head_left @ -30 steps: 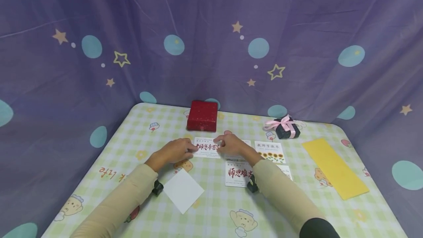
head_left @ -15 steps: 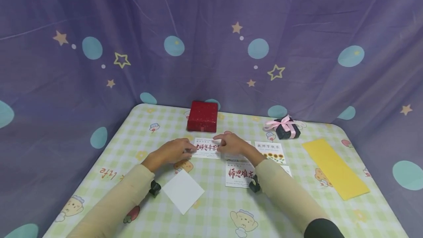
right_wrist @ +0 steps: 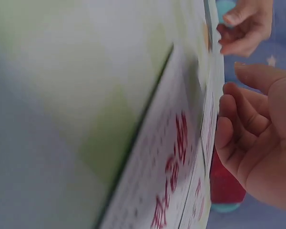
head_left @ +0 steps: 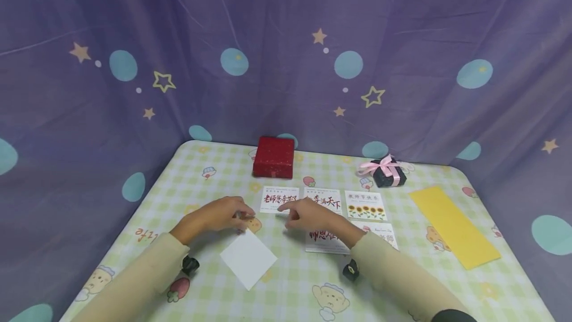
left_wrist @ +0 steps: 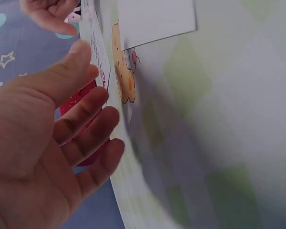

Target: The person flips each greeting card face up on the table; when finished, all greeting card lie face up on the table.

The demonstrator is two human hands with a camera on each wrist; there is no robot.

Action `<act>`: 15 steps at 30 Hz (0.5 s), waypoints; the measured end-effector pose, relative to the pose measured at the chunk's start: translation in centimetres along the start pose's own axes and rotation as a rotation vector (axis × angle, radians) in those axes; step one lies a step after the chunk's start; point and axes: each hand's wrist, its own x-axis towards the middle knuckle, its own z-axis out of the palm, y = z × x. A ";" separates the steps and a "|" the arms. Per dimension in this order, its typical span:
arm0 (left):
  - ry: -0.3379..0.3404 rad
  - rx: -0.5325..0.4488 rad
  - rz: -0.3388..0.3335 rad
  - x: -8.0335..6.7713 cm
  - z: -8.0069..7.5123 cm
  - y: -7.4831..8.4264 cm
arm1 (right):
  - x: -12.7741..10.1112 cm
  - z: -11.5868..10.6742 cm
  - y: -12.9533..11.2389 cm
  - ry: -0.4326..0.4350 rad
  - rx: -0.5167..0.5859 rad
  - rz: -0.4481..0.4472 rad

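Note:
My left hand (head_left: 219,215) hovers above the table with relaxed, slightly bent fingers and holds nothing. Just in front of it lies a blank white square card (head_left: 249,261), turned cornerwise. My right hand (head_left: 313,215) also holds nothing; its index finger points left, the others bend loosely. Beyond the hands, a white card with red Chinese lettering (head_left: 273,197) lies flat, partly behind the right fingertips. Beside it is a second red-lettered card (head_left: 323,197). The right hand and forearm partly cover another red-lettered card (head_left: 323,247), which the right wrist view shows close up (right_wrist: 167,167).
A sunflower card (head_left: 366,206) and a further card (head_left: 388,235) lie to the right. A red box (head_left: 273,158) stands at the back. Farther right are a black gift box with pink ribbon (head_left: 389,173) and a yellow paper strip (head_left: 453,227). A purple curtain (head_left: 286,24) hangs behind.
Both hands have drawn back from the upper-left red-lettered card toward the person, uncovering more of it and its neighbour. The left hand is now nearer the blank square card.

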 end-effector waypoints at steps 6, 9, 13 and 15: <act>-0.075 -0.049 -0.003 -1.6 0.2 0.2 | -0.4 1.8 -2.3 -0.059 -0.012 -0.041; -0.091 -0.048 -0.017 -2.0 0.3 0.3 | -0.5 2.7 -3.1 -0.077 -0.040 -0.049; -0.092 -0.033 -0.018 -2.3 0.7 0.3 | -0.7 3.6 -3.7 -0.090 -0.079 -0.052; -0.092 -0.015 -0.007 -2.4 0.8 0.2 | -0.9 4.0 -3.8 -0.100 -0.087 -0.053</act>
